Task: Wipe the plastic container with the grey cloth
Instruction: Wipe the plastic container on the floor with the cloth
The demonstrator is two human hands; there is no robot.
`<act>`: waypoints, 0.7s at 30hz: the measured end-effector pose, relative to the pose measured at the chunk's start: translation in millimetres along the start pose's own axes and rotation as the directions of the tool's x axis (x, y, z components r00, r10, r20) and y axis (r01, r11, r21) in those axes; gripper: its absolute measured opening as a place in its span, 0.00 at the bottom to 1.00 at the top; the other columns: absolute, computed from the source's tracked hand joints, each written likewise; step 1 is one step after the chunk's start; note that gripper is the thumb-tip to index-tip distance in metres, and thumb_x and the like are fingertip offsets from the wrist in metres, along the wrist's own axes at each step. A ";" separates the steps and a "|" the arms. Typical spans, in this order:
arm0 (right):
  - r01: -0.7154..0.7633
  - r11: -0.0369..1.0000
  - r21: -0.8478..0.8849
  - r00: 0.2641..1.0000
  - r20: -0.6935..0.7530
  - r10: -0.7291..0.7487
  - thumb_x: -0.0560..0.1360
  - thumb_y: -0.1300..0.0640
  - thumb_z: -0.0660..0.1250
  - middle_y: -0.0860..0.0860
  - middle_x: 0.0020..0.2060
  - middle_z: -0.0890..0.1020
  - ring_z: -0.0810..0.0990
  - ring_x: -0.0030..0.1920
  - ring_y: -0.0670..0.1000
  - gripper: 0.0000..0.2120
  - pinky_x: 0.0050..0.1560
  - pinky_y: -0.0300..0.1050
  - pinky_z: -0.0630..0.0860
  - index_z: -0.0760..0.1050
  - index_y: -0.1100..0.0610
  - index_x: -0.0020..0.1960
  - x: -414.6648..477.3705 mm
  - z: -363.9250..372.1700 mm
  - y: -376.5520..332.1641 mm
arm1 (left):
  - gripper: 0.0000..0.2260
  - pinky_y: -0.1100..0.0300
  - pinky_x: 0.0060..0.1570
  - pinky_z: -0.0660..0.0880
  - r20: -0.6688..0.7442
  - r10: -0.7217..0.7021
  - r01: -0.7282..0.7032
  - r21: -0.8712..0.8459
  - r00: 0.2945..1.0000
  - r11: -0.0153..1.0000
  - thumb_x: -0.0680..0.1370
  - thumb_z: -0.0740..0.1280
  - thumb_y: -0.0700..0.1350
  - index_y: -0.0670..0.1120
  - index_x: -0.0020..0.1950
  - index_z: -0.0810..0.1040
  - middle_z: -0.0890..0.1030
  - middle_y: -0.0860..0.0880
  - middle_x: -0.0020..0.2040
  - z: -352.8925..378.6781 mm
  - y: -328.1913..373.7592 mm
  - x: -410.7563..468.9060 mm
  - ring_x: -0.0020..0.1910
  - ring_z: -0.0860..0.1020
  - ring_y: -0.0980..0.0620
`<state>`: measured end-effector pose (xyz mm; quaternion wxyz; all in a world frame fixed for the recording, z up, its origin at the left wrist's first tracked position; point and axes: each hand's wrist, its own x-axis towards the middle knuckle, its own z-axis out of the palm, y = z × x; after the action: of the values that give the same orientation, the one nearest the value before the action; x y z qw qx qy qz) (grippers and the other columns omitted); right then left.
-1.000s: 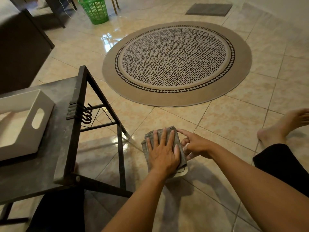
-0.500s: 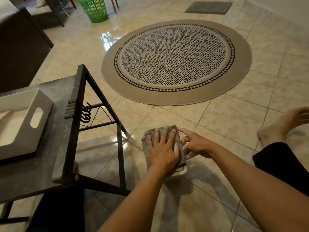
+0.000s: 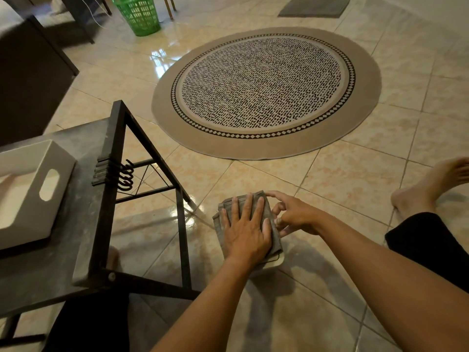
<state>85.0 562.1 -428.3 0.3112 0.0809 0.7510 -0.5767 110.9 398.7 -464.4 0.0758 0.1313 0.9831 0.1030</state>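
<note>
1. While the left hand (image 3: 245, 233) is lying flat on the grey cloth (image 3: 269, 212), its fingers are spreading across the folded fabric and pressing it down, gripping nothing.
2. Under that cloth, the plastic container (image 3: 275, 264) is sitting on the tiled floor (image 3: 355, 179); only a pale rounded corner with a dark rim line is peeking out at the cloth's near edge.
3. Just beside the cloth's right edge, the right hand (image 3: 297, 217) is bracing things: the index finger is reaching out along the cloth's far corner, while the thumb and the other fingers are curling in against the side. Whether they are pinching cloth or the container wall, I cannot tell.
4. To the cloth's left, the black metal frame (image 3: 182, 224) of a low table is standing close by; beyond the cloth, well apart, a round patterned rug (image 3: 266, 92) is spreading over the tiles.
5. By my reading, the wiping step is in hand, with the palm loading the cloth onto the container's upper face.
6. Next, I reckon, the flat hand needs a sliding stroke toward that uncovered near corner, with the right hand keeping the light container from skating on the glossy tiles.
</note>
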 end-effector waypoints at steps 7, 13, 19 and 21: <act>0.005 1.000 0.010 1.000 -0.013 -0.005 0.73 0.76 0.64 0.60 0.48 0.75 0.82 0.45 0.56 0.42 0.45 0.55 0.85 0.58 0.45 0.77 0.9 1.5 1.4 | 0.30 0.40 0.75 0.37 -0.004 0.001 -0.002 -0.030 1.000 1.000 0.81 0.46 0.61 0.56 0.80 0.41 0.40 0.50 0.82 -4.2 -13.3 8.1 0.79 0.36 0.47; 0.003 1.000 0.016 1.000 -0.015 -0.002 0.73 0.75 0.66 0.59 0.49 0.74 0.81 0.44 0.55 0.42 0.44 0.54 0.85 0.58 0.45 0.77 2.7 1.8 2.2 | 0.36 0.44 0.77 0.41 -0.046 -0.069 0.057 -0.216 0.997 0.975 0.77 0.46 0.66 0.53 0.81 0.41 0.36 0.51 0.80 3.8 -27.1 -11.9 0.78 0.32 0.48; 0.008 1.000 -0.015 1.000 -0.014 -0.008 0.72 0.78 0.62 0.60 0.48 0.75 0.82 0.45 0.56 0.42 0.45 0.57 0.85 0.58 0.46 0.78 1.6 1.9 0.2 | 0.30 0.44 0.75 0.34 -0.025 0.063 -0.063 -0.008 0.998 0.998 0.80 0.44 0.61 0.54 0.81 0.41 0.38 0.48 0.81 4.9 -11.3 -6.8 0.78 0.32 0.46; 0.015 1.000 -0.022 1.000 -0.020 -0.015 0.72 0.77 0.62 0.60 0.48 0.76 0.82 0.45 0.55 0.42 0.44 0.55 0.85 0.58 0.47 0.78 0.6 2.7 0.7 | 0.30 0.44 0.76 0.35 -0.009 0.067 -0.067 -0.002 0.998 0.998 0.80 0.42 0.61 0.54 0.80 0.39 0.39 0.48 0.81 2.3 -13.4 3.6 0.78 0.33 0.47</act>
<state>85.8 559.7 -429.6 0.3000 0.0776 0.7611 -0.5699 104.6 387.5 -470.1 0.0680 0.1634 0.9784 0.1073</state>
